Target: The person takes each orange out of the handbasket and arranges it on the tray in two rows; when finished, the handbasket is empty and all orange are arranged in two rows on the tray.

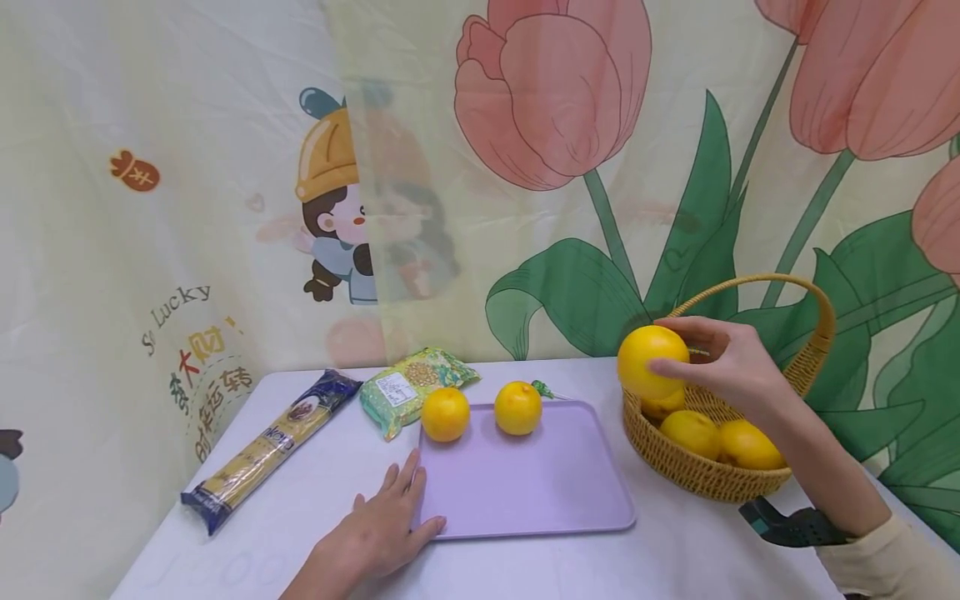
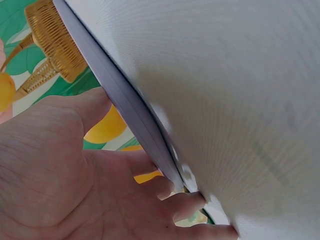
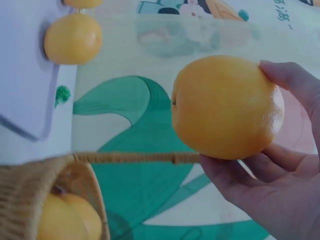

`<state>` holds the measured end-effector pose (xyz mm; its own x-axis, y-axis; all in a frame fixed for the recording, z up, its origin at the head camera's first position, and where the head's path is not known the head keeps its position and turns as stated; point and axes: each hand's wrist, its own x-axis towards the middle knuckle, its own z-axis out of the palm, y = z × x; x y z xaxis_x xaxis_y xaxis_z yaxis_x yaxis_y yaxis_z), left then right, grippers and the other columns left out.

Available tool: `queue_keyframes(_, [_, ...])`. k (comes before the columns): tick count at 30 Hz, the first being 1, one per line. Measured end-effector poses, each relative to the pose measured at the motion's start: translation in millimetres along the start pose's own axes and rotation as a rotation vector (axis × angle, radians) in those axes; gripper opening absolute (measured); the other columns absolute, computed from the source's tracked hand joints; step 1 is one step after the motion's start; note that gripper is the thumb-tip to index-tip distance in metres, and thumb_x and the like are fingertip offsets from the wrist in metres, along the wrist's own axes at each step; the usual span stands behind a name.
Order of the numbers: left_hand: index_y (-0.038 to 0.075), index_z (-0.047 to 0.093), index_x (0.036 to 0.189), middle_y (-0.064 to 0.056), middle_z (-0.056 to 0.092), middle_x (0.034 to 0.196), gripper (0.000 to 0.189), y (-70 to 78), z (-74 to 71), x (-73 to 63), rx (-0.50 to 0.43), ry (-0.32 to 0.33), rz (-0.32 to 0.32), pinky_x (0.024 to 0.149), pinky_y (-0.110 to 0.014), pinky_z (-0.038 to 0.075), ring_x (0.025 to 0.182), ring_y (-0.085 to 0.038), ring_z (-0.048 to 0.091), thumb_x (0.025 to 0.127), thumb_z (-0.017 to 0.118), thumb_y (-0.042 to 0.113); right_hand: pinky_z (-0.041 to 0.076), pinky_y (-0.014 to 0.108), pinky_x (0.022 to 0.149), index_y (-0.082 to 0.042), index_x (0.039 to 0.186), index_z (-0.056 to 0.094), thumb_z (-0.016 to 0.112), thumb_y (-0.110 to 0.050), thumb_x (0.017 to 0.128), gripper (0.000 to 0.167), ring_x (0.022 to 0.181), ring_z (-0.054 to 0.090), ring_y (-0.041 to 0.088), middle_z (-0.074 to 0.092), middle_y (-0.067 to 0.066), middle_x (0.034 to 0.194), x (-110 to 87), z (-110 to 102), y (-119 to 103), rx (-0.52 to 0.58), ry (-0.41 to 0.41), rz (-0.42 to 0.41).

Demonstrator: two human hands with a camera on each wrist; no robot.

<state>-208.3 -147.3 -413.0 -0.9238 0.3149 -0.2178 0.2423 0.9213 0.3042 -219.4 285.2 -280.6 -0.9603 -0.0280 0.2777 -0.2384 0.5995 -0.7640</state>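
Note:
My right hand (image 1: pixel 723 358) grips a yellow-orange orange (image 1: pixel 651 360) between thumb and fingers, over the left side of the wicker basket (image 1: pixel 697 479). In the right wrist view the same orange (image 3: pixel 227 107) is raised above the basket's rim. Several more yellow fruits (image 1: pixel 690 433) lie inside the basket, partly hidden by my arm. Two oranges sit on the lilac tray (image 1: pixel 525 492): one orange (image 1: pixel 446 414) at its far left corner, another orange (image 1: pixel 517 407) along the far edge. My left hand (image 1: pixel 386 521) lies at the tray's left edge, its fingers extended and touching the rim.
A pack of spaghetti (image 1: pixel 273 446) lies slantwise at the left of the white table (image 1: pixel 300 517). Behind the tray's left corner is a green packet (image 1: pixel 412 387) with a white label. A small green-wrapped lollipop (image 1: pixel 543 389) lies behind the tray. The basket's handle (image 1: pixel 821 325) arches up near my right hand.

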Motion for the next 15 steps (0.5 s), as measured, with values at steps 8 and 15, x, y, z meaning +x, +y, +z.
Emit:
queue_keyframes(8, [-0.003,0.046,0.160,-0.021,0.024,0.177,0.082,0.0,-0.7,-2.0,-0.009,0.010,0.008,0.113,-0.085,0.029,0.159,-0.050,0.028,0.103,0.068,0.052,0.061,0.020,0.086,0.000,0.153,0.057,0.083,-0.028,0.098,0.067,0.105,0.074,0.013,0.065,0.023,0.143,7.3,26,-3,0.050,-0.010,-0.040])
queue_keyframes(15, [-0.003,0.046,0.160,-0.020,0.024,0.177,0.082,0.8,-1.6,-2.3,-0.001,0.005,0.006,0.113,-0.085,0.028,0.160,-0.049,0.028,0.103,0.068,0.053,0.060,0.016,0.085,0.005,0.152,0.055,0.083,-0.023,0.098,0.067,0.118,0.071,0.042,0.064,0.027,0.142,9.5,45,-6,0.027,-0.019,-0.098])
